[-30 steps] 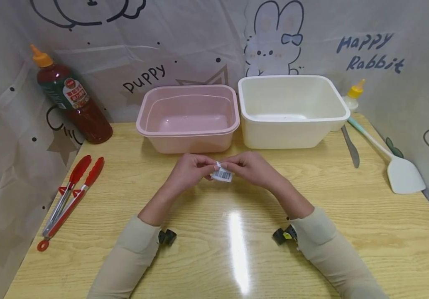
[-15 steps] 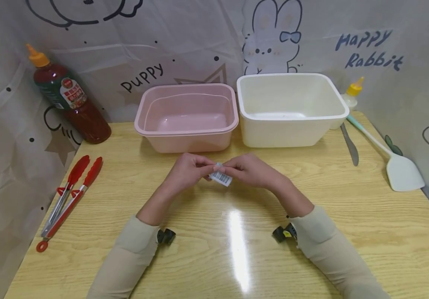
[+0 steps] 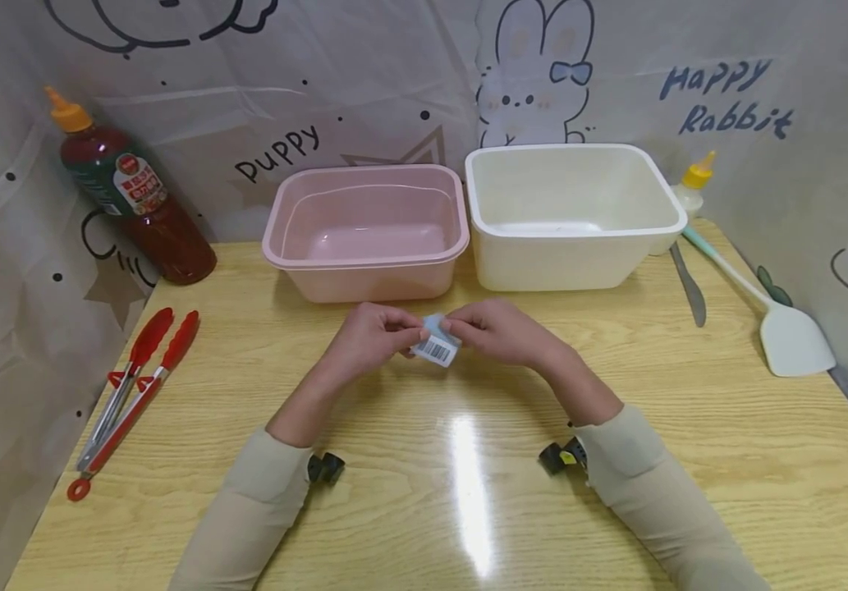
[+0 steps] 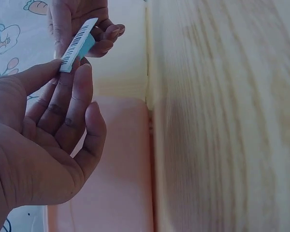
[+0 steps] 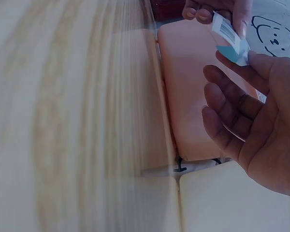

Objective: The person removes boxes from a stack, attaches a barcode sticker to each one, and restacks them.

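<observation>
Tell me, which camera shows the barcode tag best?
The left wrist view: the tag is close, its bars sharp, pinched by both hands. The right wrist view shows it near but dimmer; the head view shows it small.

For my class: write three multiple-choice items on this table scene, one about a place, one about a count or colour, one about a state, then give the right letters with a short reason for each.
1. Where do the red tongs lie?
A. Inside the pink tub
B. On the table's left side
C. Beside the spatula

2. How many tubs stand at the back of the table?
A. One
B. Two
C. Three

3. How is the small barcode label held?
A. Pinched between both hands
B. Lying flat on the table
C. Dropped in the white tub

Answers:
1 B, the tongs rest on the wood near the left edge, below the sauce bottle.
2 B, a pink tub and a white tub stand side by side.
3 A, the left hand and right hand each pinch it above the table.
</observation>
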Tool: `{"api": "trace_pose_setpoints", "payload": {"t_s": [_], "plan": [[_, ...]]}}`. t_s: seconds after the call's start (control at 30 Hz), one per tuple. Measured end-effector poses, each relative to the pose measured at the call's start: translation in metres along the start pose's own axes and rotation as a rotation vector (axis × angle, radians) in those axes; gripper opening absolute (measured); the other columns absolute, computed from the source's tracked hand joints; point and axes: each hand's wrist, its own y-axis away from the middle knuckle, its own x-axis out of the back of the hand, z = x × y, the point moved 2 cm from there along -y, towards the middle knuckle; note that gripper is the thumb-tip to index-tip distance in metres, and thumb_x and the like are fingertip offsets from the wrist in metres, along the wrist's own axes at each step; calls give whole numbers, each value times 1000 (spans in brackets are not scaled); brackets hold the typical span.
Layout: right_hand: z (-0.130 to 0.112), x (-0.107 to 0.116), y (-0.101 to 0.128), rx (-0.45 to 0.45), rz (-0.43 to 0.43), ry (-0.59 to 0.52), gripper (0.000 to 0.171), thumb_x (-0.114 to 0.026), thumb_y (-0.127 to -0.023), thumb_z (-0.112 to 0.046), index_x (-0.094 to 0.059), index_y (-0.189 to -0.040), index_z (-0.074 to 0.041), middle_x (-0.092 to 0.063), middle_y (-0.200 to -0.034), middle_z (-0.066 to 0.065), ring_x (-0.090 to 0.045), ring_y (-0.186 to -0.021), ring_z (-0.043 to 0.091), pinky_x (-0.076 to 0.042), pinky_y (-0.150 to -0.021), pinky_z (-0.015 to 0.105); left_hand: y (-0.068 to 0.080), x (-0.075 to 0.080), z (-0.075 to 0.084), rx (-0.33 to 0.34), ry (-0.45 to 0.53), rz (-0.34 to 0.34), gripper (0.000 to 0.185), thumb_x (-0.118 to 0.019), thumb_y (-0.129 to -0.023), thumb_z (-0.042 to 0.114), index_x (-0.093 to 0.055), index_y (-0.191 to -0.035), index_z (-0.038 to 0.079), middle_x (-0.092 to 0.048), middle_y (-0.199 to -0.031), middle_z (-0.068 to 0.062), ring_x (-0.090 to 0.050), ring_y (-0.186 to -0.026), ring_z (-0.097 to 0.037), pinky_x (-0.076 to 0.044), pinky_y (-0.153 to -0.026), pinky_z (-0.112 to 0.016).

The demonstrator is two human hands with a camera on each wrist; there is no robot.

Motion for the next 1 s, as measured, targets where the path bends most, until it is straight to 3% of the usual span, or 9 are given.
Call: {"api": "trace_pose_setpoints", "payload": {"t_s": [0.17,0.3,0.5,0.67,1.0], "plan": [[2,1,-1,-4,24,23,30,-57,-105,-31,-74,-83,-20,-65,-75,0,-46,-62,10,-38,-58,25,1,-1,-2,27,31,-31,19,-73,-93,15,-77,-105,1,-77,-93,-13,-71,-70,-24,-62,-72,-45],[1,2,-1,-4,34,32,29,-58,-104,-30,-75,-83,-19,-65,-76,-2,-47,-63,10,-39,-58,25,1,-1,-4,52,53,-59,19,-72,-93,14,-75,-106,1,-77,-96,-14,-72,-74,-34,-62,-72,-45],[3,7,1,-46,25,25,30,-55,-106,-30,-77,-91,-15,-68,-78,6,-48,-62,12,-42,-58,26,-1,-3,-4,70,57,-89,17,-72,-93,13,-75,-102,-1,-75,-95,-14,-72,-71,-25,-63,-73,-44],[5,11,2,-57,44,18,31,-54,-106,-30,-78,-99,-11,-74,-85,10,-62,-70,17,-50,-61,29,-3,-2,-6,80,63,-115,18,-71,-94,13,-75,-101,-2,-76,-96,-15,-72,-74,-23,-63,-74,-42],[10,18,3,-84,92,23,35,-52,-107,-31,-76,-92,-10,-74,-83,13,-70,-79,27,-53,-64,33,-5,0,-13,108,100,-163,22,-69,-95,13,-72,-107,-5,-74,-94,-16,-70,-68,-21,-61,-73,-38]]}}
